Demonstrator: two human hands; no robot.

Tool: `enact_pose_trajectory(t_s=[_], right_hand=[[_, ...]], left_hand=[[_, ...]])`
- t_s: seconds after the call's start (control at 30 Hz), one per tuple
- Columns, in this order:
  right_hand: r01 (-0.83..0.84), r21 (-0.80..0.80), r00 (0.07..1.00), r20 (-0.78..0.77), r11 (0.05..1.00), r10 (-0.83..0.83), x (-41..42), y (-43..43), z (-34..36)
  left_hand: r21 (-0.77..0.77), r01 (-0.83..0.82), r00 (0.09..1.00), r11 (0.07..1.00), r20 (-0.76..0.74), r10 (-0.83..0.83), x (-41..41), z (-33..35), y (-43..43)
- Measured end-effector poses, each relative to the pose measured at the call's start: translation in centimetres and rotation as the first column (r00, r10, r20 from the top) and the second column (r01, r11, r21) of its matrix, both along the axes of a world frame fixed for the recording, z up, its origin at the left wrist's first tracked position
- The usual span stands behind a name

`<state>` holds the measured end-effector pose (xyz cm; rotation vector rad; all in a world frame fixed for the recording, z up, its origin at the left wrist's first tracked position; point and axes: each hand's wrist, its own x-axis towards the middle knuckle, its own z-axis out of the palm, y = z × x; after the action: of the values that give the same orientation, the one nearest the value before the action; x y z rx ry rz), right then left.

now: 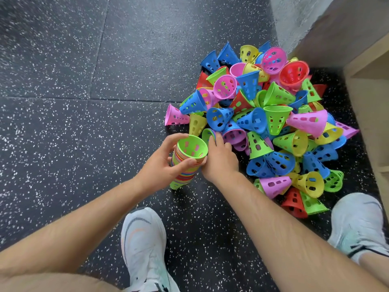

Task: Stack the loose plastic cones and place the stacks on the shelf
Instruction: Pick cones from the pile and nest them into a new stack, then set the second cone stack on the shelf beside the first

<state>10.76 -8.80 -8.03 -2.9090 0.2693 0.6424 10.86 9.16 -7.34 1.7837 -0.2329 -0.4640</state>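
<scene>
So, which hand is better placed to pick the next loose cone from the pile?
Right. The right hand reaches the near edge of the pile, its fingertips at a green cone. The left hand grips the stack, so it is not free.

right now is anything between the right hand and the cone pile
Nothing visible does. The right hand touches cones at the near edge of the pile, beside the stack that the left hand grips.
</scene>
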Motion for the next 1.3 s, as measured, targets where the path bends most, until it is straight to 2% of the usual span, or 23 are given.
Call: enact_pose_trajectory(t_s=[0.1,0.2,0.3,0.37,0.47,0.53,0.6,0.7,0.77,0.87,1.0,1.13,1.3], right_hand=[[-0.021,-0.022,0.991,0.132,1.0,0.023,-0.3,-0.3,0.7],[0.007,0.048,0.943,0.332,0.999,-0.023,-1.0,-0.8,1.9],[0.041,0.123,0.829,0.55,0.992,-0.102,-1.2,-1.9,2.9],[0.079,0.252,0.742,0.631,0.964,-0.226,-1.2,-2.8,3.9],[0.098,0.539,0.659,0.595,0.837,-0.46,-1.2,-3.2,6.2],[0.022,0.58,0.678,0.59,0.814,-0.439,-1.3,-2.7,7.4],[-0.068,0.563,0.773,0.552,0.824,-0.313,-1.4,-1.9,8.0],[-0.061,0.571,0.95,0.285,0.819,-0.128,-1.7,-0.6,7.7],[-0.023,0.617,0.986,0.144,0.786,-0.084,-2.2,-0.1,7.1],[0.014,0.653,0.982,0.135,0.758,-0.135,-2.0,-0.1,6.9],[0.035,0.662,0.992,0.07,0.749,-0.108,-0.6,-0.4,7.3],[0.01,0.7,0.987,0.106,0.714,-0.118,1.4,-1.1,9.1],[-0.076,0.702,0.966,0.228,0.708,-0.122,6.7,-4.2,16.2]], left_hand=[[-0.016,-0.005,1.0,1.0,-0.007,0.005,-0.2,-0.1,0.2],[-0.031,-0.008,1.0,0.999,0.007,0.008,-0.5,-0.1,0.3],[-0.041,-0.017,1.0,0.999,0.006,0.017,-0.7,-0.1,0.3],[-0.05,-0.017,1.0,0.999,0.005,0.018,-0.7,-0.1,0.3],[-0.047,-0.006,1.0,0.999,0.01,0.007,-0.6,-0.1,0.4],[-0.057,-0.004,1.0,0.998,0.003,0.004,-0.7,-0.2,0.3],[-0.061,-0.002,1.0,0.998,0.012,0.003,-0.8,-0.3,0.2],[-0.058,-0.001,1.0,0.998,-0.002,0.001,-0.9,-0.7,0.5],[-0.038,0.017,1.0,0.999,-0.012,-0.018,-1.1,-1.3,0.9],[0.053,0.085,0.995,0.995,-0.061,-0.082,-1.8,-2.7,1.9],[0.302,0.152,0.983,0.941,-0.148,-0.111,-2.2,-4.6,3.0],[0.274,0.113,0.986,0.955,-0.146,-0.075,-0.3,-3.6,2.7],[0.2,0.058,0.998,0.978,-0.028,-0.053,5.3,3.7,0.1]])
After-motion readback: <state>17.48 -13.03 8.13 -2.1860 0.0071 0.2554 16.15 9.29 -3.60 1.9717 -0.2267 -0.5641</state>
